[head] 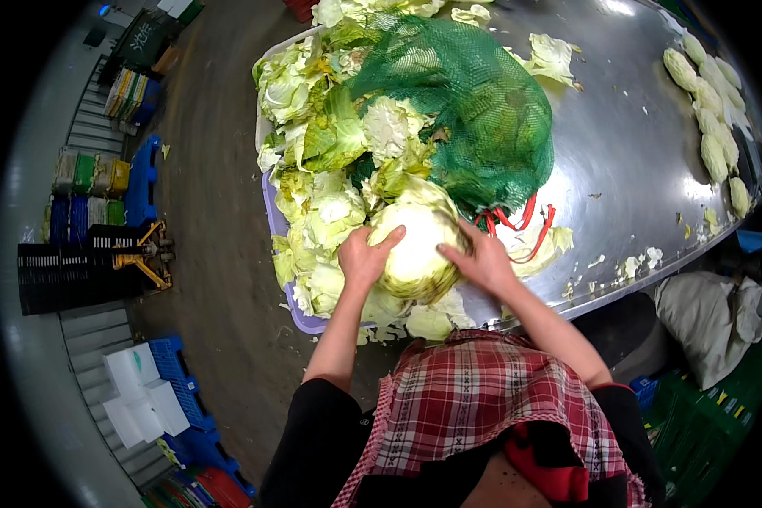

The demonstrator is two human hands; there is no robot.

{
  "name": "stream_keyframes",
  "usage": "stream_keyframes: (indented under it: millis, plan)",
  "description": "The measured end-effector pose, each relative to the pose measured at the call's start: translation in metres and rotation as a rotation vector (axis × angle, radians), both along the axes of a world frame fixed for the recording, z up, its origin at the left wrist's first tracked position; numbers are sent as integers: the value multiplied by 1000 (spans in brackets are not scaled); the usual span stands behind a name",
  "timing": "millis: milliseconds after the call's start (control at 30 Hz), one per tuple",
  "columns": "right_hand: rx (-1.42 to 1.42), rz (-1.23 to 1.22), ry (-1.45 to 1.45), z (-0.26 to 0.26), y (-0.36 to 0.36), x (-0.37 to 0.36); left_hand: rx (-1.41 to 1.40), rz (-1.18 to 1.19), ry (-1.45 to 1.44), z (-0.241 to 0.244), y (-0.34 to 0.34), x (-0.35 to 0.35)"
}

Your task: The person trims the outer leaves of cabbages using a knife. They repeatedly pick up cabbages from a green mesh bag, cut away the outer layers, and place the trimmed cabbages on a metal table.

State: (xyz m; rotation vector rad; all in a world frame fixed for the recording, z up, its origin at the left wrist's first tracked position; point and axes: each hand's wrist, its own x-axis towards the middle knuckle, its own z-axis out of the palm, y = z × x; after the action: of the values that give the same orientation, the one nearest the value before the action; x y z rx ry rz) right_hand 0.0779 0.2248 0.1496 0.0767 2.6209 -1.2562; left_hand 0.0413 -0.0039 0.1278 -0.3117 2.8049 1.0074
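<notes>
A pale green cabbage head (414, 254), blurred at its edges, is held between my two hands above the metal table's near edge. My left hand (369, 253) grips its left side with the thumb on top. On its right side my right hand (479, 255) presses with the thumb and fingers. Just beyond lies a green mesh bag (482, 108) with cabbages inside and red drawstrings (536, 232) trailing toward me. To the left, loose cabbage leaves (336, 133) are heaped over a purple plastic tray (294, 308).
The stainless steel table (616, 152) carries leaf scraps and, at its far right, a row of pale oblong vegetables (711, 136). A white sack (711, 324) and green crates (698, 419) stand below right. Across the floor at left are a yellow pallet jack (149, 257) and white boxes (143, 397).
</notes>
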Motion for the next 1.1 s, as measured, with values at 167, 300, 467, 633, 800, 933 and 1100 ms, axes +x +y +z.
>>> stream_keyframes:
  millis: [167, 300, 467, 633, 800, 933, 1100]
  plan:
    - [72, 183, 178, 4, 20, -24, -198, -40, -130, 9, 14, 5]
    - [102, 79, 174, -18, 13, -10, -149, -46, -54, 6, 14, -11]
    - [-111, 71, 89, -32, 16, -9, 195, 108, 135, -46, -18, -3]
    - [-158, 117, 175, -30, 15, -19, 111, 209, -4, -83, -36, -7]
    - [-204, 214, 136, -30, 29, -28, -308, 6, -126, -178, -48, 33]
    - [-191, 287, 121, -22, 30, -40, 368, 276, -11, -80, -50, -3]
    - [-31, 318, 404, -12, 14, -57, 891, 272, -152, -23, 20, 28]
